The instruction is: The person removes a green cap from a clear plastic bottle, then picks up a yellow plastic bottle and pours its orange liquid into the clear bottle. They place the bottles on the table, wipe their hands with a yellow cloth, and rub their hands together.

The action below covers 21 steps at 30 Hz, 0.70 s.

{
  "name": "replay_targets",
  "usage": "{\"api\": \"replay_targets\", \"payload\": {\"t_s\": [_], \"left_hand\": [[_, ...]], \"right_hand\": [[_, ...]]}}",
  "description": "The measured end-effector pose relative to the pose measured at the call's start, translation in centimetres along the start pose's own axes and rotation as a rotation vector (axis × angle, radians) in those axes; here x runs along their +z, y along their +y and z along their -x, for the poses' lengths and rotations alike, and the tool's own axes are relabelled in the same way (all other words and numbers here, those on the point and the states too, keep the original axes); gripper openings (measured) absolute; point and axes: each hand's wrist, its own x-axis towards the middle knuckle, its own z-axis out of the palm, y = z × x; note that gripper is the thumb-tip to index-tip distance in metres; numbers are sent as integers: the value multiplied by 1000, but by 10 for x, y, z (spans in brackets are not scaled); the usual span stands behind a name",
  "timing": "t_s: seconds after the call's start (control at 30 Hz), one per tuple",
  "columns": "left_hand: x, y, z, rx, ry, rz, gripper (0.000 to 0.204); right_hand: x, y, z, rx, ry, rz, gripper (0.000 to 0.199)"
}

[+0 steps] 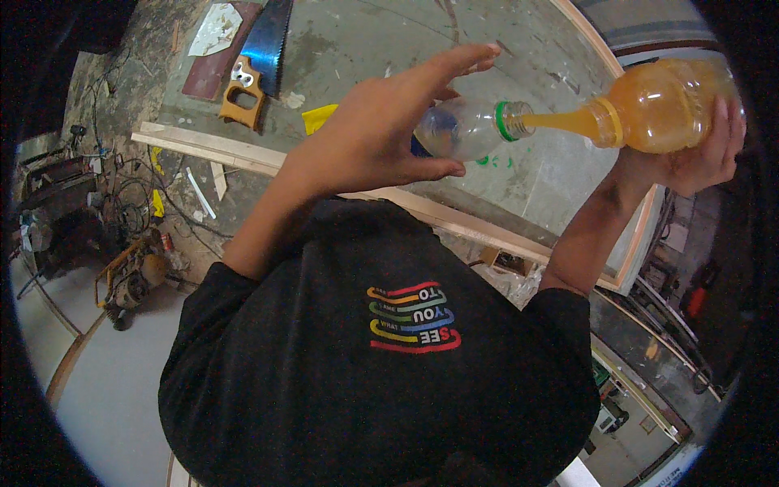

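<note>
Below, a grey bench (519, 49) carries a handsaw (258, 61). Right hand (698, 158) grips an orange bottle (657, 105), tipped so juice streams into the clear bottle (462, 128) clasped by the left hand (377, 134).

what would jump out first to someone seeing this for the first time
The orange bottle of orange liquid, tipped in the right hand at upper right, its mouth meeting the green-ringed neck of a clear bottle held in the left hand at centre top. Next, the handsaw with a wooden handle lying on the grey board at upper left.
</note>
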Motion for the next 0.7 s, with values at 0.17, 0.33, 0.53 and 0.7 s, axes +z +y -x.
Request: {"api": "replay_targets", "payload": {"t_s": [0.17,0.33,0.53,0.7], "left_hand": [[1,-1,-1,22,-2,-19,104],[2,-2,-3,18,-24,-24,103],[2,-1,-2,16,-34,-24,104],[2,-1,-1,19,-30,-15,104]], "right_hand": [[-1,7,3,0,58,-67,57],[5,16,-1,-33,162,-111,57],[7,19,-2,-88,185,-159,57],[-1,16,3,41,163,-179,58]]}}
